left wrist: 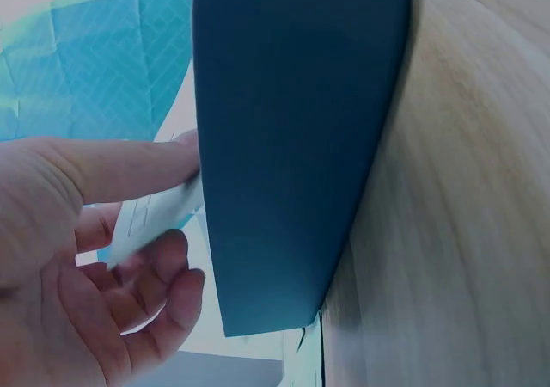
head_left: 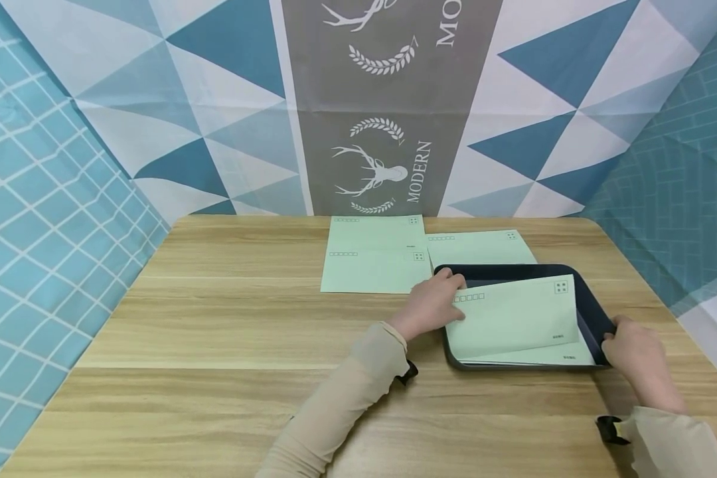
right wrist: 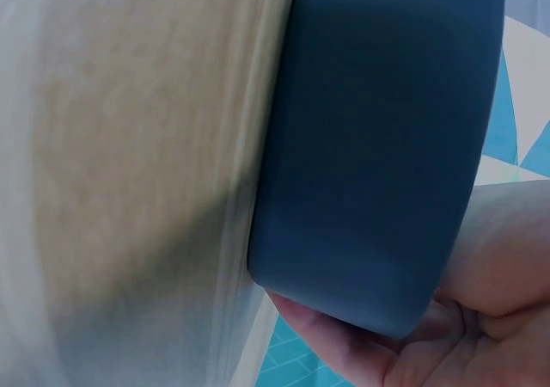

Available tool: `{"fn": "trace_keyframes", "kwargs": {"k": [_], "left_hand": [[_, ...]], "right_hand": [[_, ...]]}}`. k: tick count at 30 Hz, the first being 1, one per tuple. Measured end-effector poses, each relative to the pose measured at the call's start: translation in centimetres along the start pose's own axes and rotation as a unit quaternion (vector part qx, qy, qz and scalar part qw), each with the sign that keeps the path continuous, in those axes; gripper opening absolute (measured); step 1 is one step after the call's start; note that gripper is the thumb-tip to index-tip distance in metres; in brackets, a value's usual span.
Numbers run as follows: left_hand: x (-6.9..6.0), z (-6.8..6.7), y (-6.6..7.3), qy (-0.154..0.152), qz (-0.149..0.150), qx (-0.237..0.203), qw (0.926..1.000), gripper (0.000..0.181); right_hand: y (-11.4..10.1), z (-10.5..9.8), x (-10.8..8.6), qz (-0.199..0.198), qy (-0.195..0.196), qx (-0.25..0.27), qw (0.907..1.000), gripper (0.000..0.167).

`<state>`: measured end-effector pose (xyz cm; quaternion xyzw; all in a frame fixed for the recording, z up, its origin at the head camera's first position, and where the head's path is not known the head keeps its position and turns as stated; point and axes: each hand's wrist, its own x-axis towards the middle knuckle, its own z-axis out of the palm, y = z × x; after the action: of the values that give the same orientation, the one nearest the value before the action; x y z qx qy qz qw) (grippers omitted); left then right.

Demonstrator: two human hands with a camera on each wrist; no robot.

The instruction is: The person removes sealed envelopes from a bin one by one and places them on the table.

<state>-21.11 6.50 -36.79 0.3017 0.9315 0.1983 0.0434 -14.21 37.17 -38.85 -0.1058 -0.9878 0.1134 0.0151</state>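
Note:
My left hand [head_left: 433, 302] pinches the left end of a pale green envelope [head_left: 516, 315], which is tilted up inside a dark blue tray [head_left: 594, 312]. Under it in the tray lies at least one more envelope [head_left: 579, 354]. In the left wrist view, thumb and fingers hold the envelope's edge [left wrist: 155, 219] just past the tray's outer wall [left wrist: 292, 146]. At the tray's right side, my right hand [head_left: 636, 352] grips the rim. The right wrist view shows that hand [right wrist: 481, 318] curled around the tray's end wall [right wrist: 369, 163].
Behind and left of the tray, pale green envelopes [head_left: 373, 269] lie overlapping on the wooden table [head_left: 215, 332]. Another envelope [head_left: 478, 249] lies partly behind the tray's back rim. A patterned cloth [head_left: 370, 106] hangs along the table's back edge.

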Motion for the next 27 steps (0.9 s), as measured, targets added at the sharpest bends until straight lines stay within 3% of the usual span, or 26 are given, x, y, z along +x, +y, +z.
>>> {"fn": "trace_keyframes", "kwargs": {"k": [6, 14, 27], "left_hand": [[-0.2, -0.1, -0.5, 0.015, 0.021, -0.053, 0.9983, 0.023], [-0.5, -0.4, -0.7, 0.028, 0.039, -0.139, 0.9892, 0.017], [-1.3, -0.1, -0.9, 0.134, 0.046, -0.209, 0.9676, 0.02]], "right_hand": [[0.1, 0.1, 0.0, 0.003, -0.002, -0.001, 1.0, 0.035], [0.0, 0.0, -0.1, -0.005, 0.004, -0.003, 1.0, 0.035], [0.2, 0.0, -0.3, -0.015, 0.002, 0.001, 0.9999, 0.035]]}}
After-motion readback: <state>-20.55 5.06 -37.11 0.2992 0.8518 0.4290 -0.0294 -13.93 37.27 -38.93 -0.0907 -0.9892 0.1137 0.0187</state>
